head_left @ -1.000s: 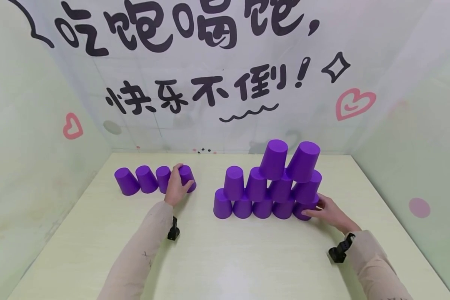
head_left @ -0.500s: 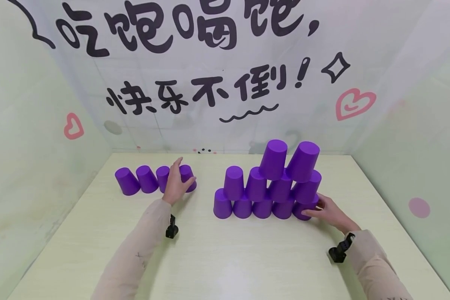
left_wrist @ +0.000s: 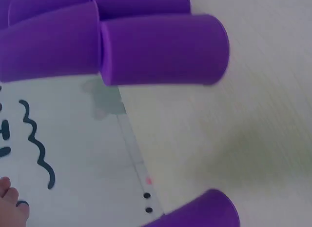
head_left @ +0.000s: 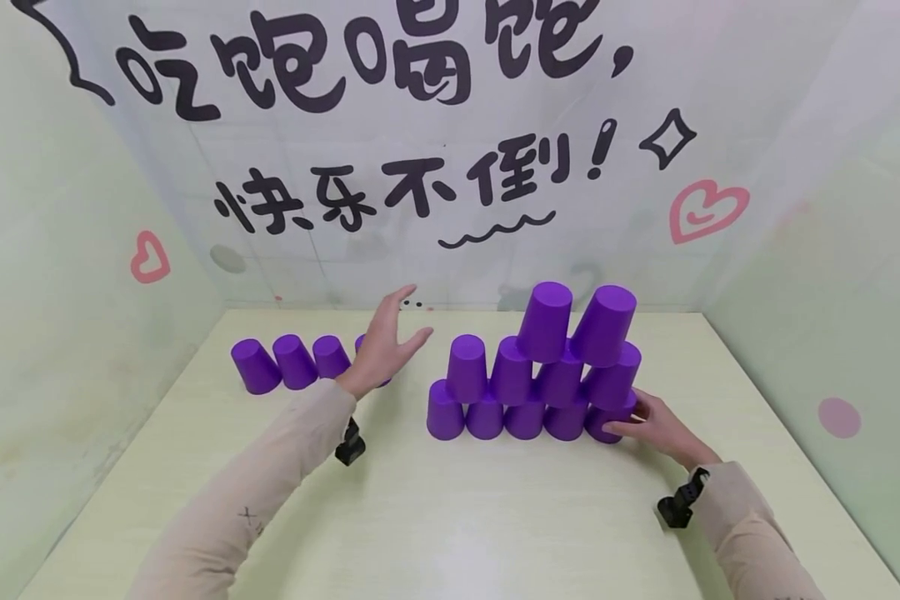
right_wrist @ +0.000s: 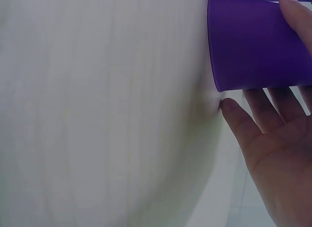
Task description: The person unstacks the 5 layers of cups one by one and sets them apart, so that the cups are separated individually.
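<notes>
Purple upside-down cups form a stack on the right; its top level is two cups [head_left: 545, 322]. My right hand [head_left: 663, 429] holds the bottom row's rightmost cup [head_left: 603, 423], thumb in front and fingers at its far side; the right wrist view shows the thumb on this cup [right_wrist: 253, 44]. My left hand [head_left: 386, 342] is raised and empty, thumb and fingers spread, in front of the rightmost cup [head_left: 360, 341] of the left row and partly hiding it. In the left wrist view, fingertips [left_wrist: 12, 202] show at the lower left, apart from the stack's cups [left_wrist: 165, 50].
Several more upside-down purple cups [head_left: 255, 367] stand in a row at the back left of the pale table [head_left: 465, 508]. Behind is a wall [head_left: 390, 250] with black writing, and side walls stand left and right. A gap separates the row from the stack.
My left hand has come off the left row's rightmost cup, moving up and to the right with its fingers spread. My right hand and the stack have stayed in place.
</notes>
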The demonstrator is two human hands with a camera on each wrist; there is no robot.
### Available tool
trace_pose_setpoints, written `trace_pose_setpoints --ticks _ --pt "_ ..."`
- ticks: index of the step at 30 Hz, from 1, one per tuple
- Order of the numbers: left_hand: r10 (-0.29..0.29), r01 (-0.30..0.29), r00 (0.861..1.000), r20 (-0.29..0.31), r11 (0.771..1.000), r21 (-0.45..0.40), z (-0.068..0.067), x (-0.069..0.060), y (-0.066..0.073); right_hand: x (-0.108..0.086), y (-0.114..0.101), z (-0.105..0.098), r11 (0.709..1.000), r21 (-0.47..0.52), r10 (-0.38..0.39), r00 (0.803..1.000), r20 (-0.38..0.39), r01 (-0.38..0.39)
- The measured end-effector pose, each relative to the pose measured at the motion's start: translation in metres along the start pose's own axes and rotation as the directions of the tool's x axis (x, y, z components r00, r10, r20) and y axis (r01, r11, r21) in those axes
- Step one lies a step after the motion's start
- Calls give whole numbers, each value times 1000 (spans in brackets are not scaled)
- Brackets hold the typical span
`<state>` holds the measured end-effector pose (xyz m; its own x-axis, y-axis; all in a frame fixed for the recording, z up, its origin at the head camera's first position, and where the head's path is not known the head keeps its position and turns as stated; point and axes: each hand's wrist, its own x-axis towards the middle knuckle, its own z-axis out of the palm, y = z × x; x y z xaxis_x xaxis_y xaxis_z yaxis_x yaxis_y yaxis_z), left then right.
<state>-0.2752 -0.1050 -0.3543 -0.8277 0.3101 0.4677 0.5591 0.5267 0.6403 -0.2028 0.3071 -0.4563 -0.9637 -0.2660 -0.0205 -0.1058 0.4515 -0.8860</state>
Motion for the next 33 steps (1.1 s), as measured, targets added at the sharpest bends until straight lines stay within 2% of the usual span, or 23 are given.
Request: trace_pose_setpoints --ticks 5,10,15,19,23,26,29,33 --pt "35 -30 997 67 996 -84 7 10 37 0 2 0 1000 8 1 1000 3 -1" --pt "113 -103 990 84 988 -112 10 25 71 -1 2 0 1000 2 -9 1000 -3 9" --pt "191 -174 975 110 973 -150 17 38 99 -1 0 -1 1000 -17 -24 1000 -15 24" --pt "219 -192 963 156 966 -173 28 43 118 0 1 -1 1000 -12 -25 1000 -9 25" --pt "191 -161 959 210 975 -150 41 45 129 1 1 -1 1000 3 -23 1000 1 23" --pt "160 -134 961 227 983 -130 51 45 132 1 1 -1 1000 4 -13 1000 0 13" --pt "146 -120 967 211 984 -133 61 44 131 2 1 0 1000 0 -4 1000 -1 4" --pt "155 -131 973 172 981 -143 70 44 125 1 0 -1 1000 1 4 1000 3 -4"
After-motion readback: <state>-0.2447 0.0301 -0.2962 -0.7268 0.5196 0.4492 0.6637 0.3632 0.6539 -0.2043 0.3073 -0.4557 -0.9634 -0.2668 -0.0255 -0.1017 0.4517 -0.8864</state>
